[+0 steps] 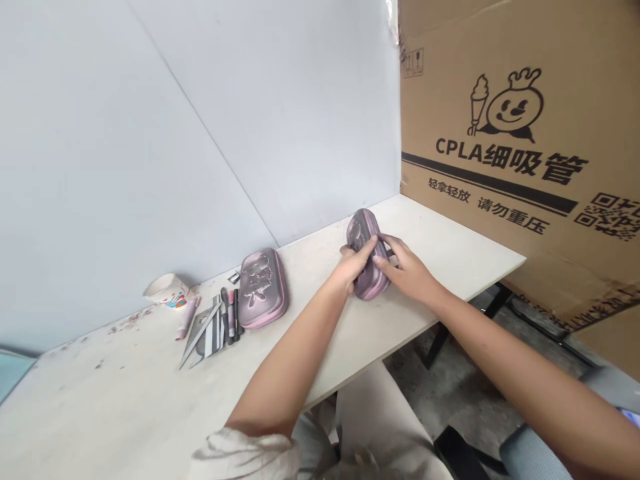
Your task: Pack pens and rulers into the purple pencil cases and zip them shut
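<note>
As a hard-shell pink-grey zip case (367, 257) is grasped by the left hand (356, 261) and the right hand (404, 268), its long axis is pointed away from the body, with the far end tilted slightly left. It is held over the bench (440, 247), nearer the right end than the left, with the fingers of both hands curled closed over its shell. One further matching zip case (263, 289) is laid flat near the back edge, left of the hands. Farther left, one paper cup (166, 291) is tipped on its side, and one pink tube (187, 319) and a loose group of pens (229, 317) are spread on the bench. One printed cardboard box (520, 120) is stood beyond the right end.
</note>
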Demonstrator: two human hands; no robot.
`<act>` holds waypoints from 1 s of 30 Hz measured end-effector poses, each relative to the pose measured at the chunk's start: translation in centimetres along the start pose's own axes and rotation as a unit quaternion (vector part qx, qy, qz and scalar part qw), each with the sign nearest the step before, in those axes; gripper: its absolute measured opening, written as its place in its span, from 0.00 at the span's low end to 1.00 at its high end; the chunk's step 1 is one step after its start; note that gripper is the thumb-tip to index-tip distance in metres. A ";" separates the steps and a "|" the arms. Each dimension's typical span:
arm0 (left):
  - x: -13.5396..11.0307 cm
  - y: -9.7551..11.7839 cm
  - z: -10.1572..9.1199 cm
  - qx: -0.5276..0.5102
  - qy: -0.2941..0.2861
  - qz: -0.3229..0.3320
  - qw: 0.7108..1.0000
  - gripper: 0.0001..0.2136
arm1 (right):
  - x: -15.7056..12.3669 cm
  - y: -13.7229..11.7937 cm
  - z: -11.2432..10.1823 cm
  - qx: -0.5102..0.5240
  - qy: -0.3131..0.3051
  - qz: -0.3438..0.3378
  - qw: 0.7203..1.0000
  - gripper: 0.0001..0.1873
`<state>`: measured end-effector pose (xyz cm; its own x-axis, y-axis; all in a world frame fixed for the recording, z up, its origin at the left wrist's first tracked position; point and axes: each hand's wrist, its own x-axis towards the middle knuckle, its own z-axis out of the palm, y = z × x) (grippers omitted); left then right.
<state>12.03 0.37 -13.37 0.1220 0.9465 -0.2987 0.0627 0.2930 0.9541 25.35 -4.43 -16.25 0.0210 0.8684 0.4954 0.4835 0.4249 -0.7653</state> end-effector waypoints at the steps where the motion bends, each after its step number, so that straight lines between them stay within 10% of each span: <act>1: -0.2 0.2 0.3 -0.002 -0.010 0.007 1.000 0.34 | 0.0 -0.2 0.2 0.011 -0.004 0.000 1.000 0.32; 6: -1.0 0.7 -0.1 -0.020 0.004 -0.030 0.999 0.28 | 0.1 0.6 0.0 0.050 -0.029 0.050 0.997 0.30; 11: -1.0 0.9 -4.5 -0.071 -0.091 -0.054 0.992 0.17 | -0.8 3.9 -1.2 0.042 -0.048 0.168 0.984 0.29; 14: -0.7 1.0 -6.6 0.090 0.049 0.030 0.994 0.20 | -1.4 5.1 -1.5 0.056 -0.052 0.196 0.978 0.31; 20: -1.3 2.5 -4.6 0.434 0.064 0.358 0.825 0.18 | -1.9 4.3 -0.9 0.068 -0.047 0.192 0.978 0.28; 24: -1.6 5.9 -3.7 0.507 0.062 0.428 0.745 0.13 | -2.4 3.4 -0.7 0.073 -0.041 0.194 0.977 0.29; 30: -0.5 2.8 -1.9 0.470 0.024 0.349 0.810 0.27 | -2.7 2.6 0.3 0.051 -0.052 0.223 0.972 0.33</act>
<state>10.27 0.95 -10.54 0.4153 0.8479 0.3294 0.7245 -0.5273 0.4440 26.26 -5.53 -19.71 0.1166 0.9911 0.0643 0.3571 0.0185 -0.9339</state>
